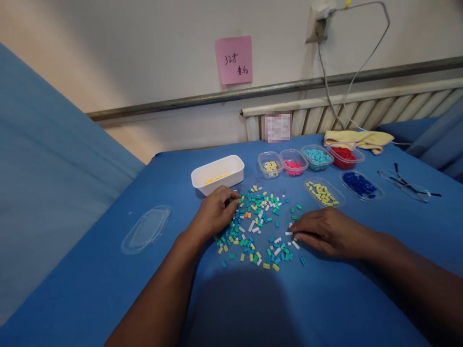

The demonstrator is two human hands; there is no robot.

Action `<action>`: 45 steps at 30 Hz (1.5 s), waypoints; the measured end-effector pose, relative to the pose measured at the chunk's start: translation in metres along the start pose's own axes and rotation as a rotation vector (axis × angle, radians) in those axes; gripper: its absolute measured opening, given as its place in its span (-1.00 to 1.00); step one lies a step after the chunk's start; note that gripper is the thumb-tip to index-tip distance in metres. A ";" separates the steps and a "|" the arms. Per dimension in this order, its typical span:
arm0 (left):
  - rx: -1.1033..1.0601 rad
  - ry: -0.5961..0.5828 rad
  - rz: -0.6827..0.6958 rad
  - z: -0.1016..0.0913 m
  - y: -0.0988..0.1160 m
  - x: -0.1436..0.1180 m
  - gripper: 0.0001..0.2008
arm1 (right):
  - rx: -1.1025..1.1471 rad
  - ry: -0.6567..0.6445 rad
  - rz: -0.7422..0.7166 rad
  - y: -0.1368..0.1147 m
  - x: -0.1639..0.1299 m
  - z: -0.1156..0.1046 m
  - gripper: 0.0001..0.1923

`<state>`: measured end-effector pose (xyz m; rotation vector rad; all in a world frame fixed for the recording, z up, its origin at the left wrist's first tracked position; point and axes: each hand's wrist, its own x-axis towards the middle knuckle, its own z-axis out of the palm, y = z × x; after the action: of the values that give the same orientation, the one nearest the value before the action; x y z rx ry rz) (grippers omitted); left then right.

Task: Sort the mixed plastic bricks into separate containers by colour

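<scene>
Small toy building bricks [256, 222] in green, blue, white and yellow lie scattered in a loose pile on the blue-covered table [87, 284]. At the pile's left edge is my left hand [217, 209], its fingers curled and the thumb close to the forefinger; what they hold, if anything, is hidden. My right hand [321, 232] rests at the right side of the pile with its fingertips drawn together. A white brick [288, 233] lies right at those tips, and I cannot make out whether anything is pinched. One orange brick [246, 215] shows among the others.
Behind the pile stands a white box [237, 166] with yellow pieces inside. Several clear tubs of sorted bricks, including red [343, 153] and dark blue [359, 185], stand at the back right. Glasses [408, 183], a yellow cloth [361, 140] and clear lids [146, 230] lie around.
</scene>
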<state>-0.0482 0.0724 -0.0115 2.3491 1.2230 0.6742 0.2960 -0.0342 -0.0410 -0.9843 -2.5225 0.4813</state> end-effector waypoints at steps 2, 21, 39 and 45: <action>0.044 0.022 -0.026 -0.005 -0.004 0.000 -0.76 | 0.026 -0.025 -0.029 -0.006 0.003 0.002 -0.67; 0.046 -0.015 -0.115 -0.012 -0.017 -0.004 -0.77 | 0.073 -0.012 -0.058 -0.007 -0.001 0.007 -0.66; 0.205 -0.002 -0.119 0.000 -0.007 0.000 -0.75 | 0.082 -0.003 -0.029 -0.007 -0.001 0.009 -0.68; 0.363 -0.118 -0.051 0.007 0.005 0.001 -0.84 | 0.084 0.006 -0.046 -0.007 0.000 0.009 -0.67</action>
<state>-0.0405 0.0694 -0.0135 2.5906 1.4454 0.3108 0.2880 -0.0411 -0.0453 -0.8933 -2.4919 0.5642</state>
